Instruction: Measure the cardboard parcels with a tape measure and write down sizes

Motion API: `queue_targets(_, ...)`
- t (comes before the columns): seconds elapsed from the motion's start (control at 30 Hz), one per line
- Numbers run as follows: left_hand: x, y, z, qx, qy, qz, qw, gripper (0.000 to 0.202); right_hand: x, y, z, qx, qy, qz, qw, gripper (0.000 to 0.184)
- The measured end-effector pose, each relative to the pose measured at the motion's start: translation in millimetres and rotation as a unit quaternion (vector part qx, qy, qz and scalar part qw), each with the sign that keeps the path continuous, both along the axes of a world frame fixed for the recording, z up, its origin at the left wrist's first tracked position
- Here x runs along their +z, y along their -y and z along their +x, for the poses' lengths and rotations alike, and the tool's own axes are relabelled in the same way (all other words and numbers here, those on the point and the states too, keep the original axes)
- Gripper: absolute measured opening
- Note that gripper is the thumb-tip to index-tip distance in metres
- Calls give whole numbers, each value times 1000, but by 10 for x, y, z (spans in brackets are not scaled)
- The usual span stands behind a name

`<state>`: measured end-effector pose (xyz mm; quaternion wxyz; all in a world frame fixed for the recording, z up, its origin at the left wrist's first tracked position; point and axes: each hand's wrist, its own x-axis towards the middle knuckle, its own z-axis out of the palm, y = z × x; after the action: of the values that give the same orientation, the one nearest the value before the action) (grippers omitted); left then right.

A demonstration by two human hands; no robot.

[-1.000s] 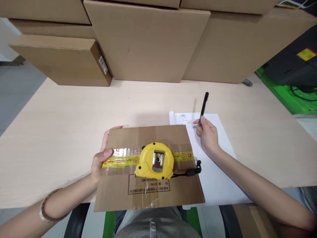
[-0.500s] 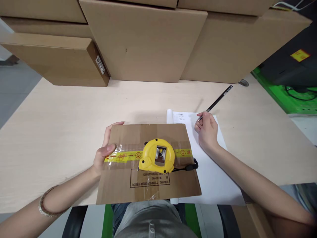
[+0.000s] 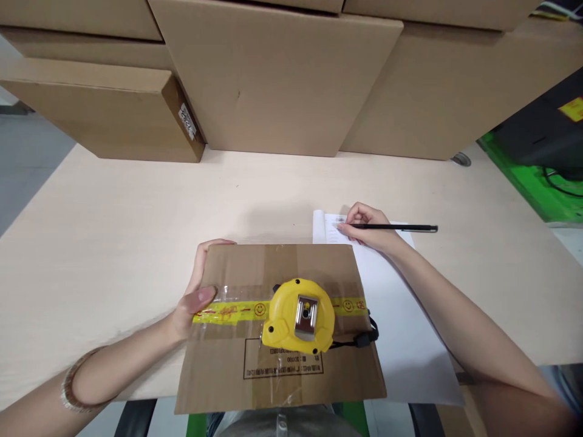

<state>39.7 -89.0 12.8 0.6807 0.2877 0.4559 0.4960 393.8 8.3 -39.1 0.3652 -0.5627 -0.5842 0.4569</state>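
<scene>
A small cardboard box [image 3: 237,364] sealed with yellow smiley tape lies at the table's near edge. A yellow tape measure [image 3: 300,317] rests on top of it, with its black wrist strap trailing to the right. My left hand [image 3: 194,297] grips the box's left edge, thumb on top, fingers curled round the far corner. My right hand [image 3: 367,227] pinches a black pen [image 3: 396,227], which lies almost level and points left. The pen's tip touches the top of a white paper sheet [image 3: 396,328] that lies to the right of the box and partly under it.
Large cardboard boxes [image 3: 273,79] are stacked along the back of the pale wooden table [image 3: 113,224], one with a small white label [image 3: 186,120]. A green and black unit [image 3: 542,152] stands at the right. A chair and my lap show below the table's edge.
My right hand has turned the pen from upright to nearly level and brought its tip to the top of the paper. The left hand stays on the box's edge.
</scene>
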Motion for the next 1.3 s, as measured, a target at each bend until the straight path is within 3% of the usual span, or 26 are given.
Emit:
queue_targets(0.2, -96, -11, -70, -24, -17, 25, 999, 60, 19, -27, 20, -1, 31, -15, 999, 41)
queue_targets(0.57, -49, -51, 32, 18, -35, 40, 998, 58, -28, -39, 48, 7, 34, -20, 999, 42)
queue_targets(1.13, -165, -113, -80, -35, -13, 50, 998, 59, -17, -24, 45, 27, 39, -14, 999, 38)
queue_targets(1.3, -182, -132, -132, -35, -51, 60, 996, 63, -41, -26, 69, 31, 40, -14, 999, 38)
